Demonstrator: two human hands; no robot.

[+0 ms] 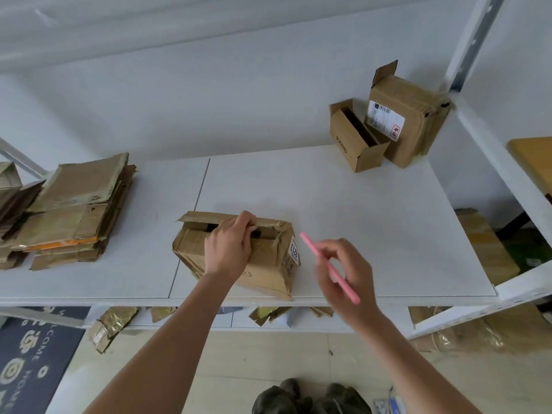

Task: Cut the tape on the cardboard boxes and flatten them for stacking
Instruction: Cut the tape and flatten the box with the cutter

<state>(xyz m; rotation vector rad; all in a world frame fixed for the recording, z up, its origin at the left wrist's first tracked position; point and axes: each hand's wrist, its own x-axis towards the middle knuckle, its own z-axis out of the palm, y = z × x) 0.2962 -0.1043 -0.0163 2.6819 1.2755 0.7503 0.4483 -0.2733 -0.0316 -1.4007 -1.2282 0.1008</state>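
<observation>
A worn brown cardboard box (268,264) lies on the white shelf (373,219) near its front edge, its top flaps partly parted and strips of tape hanging off. My left hand (230,243) sits on top of it, fingers curled over the edge of a flap at the gap. My right hand (343,270) hovers to the right of the box and grips a slim pink cutter (310,246), its tip pointing up and left toward the box's labelled end. The cutter is apart from the box.
A pile of flattened cartons (74,210) lies at the shelf's left end. Two standing boxes, a small open one (352,144) and a taller labelled one (409,127), stand at the back right by the upright post. Cardboard scraps (110,327) lie below; a dark mat (30,363) covers the floor.
</observation>
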